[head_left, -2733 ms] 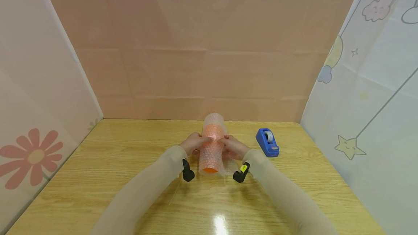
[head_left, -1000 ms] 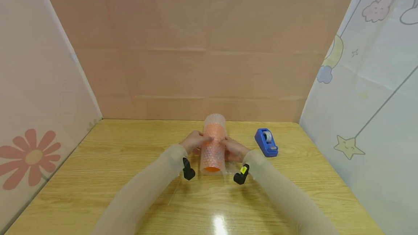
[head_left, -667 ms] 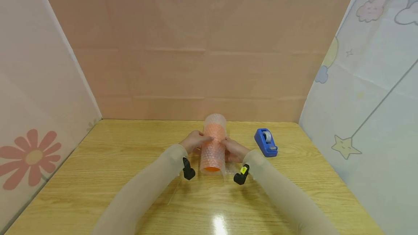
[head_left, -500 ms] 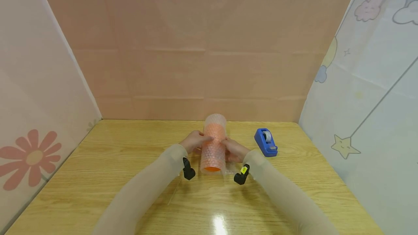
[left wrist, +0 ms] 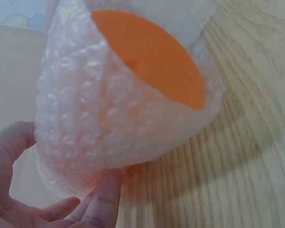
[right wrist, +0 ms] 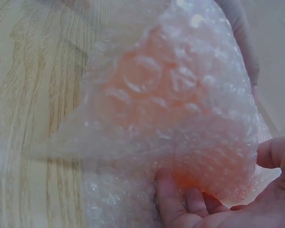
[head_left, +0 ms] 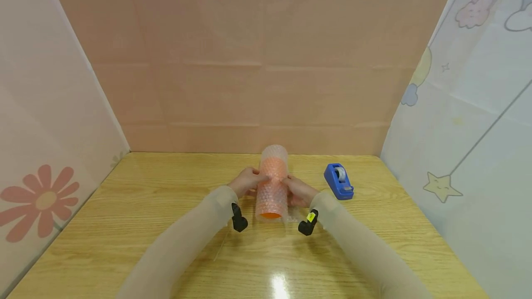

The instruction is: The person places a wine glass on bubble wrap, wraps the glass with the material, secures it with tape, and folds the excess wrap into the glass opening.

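In the head view, left hand (head_left: 247, 181) and right hand (head_left: 301, 191) grip, fingers partly curled, a bubble-wrapped orange cylinder (head_left: 272, 193) near the tabletop's far edge (head_left: 191, 160); left wrist view shows its orange end (left wrist: 156, 57), right wrist view a loose bubble-wrap flap (right wrist: 121, 190).

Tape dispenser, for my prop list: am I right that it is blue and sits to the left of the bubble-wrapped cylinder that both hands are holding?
Not quite: the tape dispenser sits to the right of the bubble-wrapped cylinder, not the left, as the head view shows. It is blue, and the left hand and right hand both hold the cylinder.
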### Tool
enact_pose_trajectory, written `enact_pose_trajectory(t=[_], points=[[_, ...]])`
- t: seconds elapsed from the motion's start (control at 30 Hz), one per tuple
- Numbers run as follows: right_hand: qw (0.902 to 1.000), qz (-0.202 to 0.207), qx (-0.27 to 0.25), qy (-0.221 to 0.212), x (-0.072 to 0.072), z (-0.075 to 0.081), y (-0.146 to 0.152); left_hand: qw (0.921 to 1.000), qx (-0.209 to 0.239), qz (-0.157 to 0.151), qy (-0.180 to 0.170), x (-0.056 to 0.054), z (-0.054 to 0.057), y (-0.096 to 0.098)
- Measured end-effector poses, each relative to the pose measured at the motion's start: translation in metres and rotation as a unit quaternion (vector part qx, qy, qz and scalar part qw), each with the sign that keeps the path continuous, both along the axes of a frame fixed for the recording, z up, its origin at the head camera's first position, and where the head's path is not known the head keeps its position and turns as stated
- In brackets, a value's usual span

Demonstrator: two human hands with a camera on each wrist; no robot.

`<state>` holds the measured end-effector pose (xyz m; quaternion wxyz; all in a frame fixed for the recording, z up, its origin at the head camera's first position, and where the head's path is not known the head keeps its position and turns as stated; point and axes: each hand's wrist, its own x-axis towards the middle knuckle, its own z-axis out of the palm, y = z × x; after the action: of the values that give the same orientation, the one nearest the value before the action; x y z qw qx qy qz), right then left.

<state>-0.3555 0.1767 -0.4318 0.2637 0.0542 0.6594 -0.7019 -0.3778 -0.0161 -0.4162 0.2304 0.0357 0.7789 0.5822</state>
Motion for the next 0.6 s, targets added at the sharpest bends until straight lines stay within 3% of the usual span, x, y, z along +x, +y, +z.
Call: enact_pose_trajectory(t=[0.17,0.47,0.6], points=[[1.0000,-0.008,0.002,0.000,-0.0013,-0.0010,0.0003,0.9997,0.017,0.005,-0.017,0.0026,-0.0013,-0.0003],[0.9986,-0.045,0.024,-0.016,-0.0021,-0.0010,-0.0003,0.9997,-0.017,-0.008,-0.013,0.0046,-0.0034,0.0004],[0.9988,-0.040,0.024,-0.016,-0.0026,-0.0017,-0.0002,0.9997,-0.016,-0.009,-0.017,0.0030,-0.0056,0.0016]])
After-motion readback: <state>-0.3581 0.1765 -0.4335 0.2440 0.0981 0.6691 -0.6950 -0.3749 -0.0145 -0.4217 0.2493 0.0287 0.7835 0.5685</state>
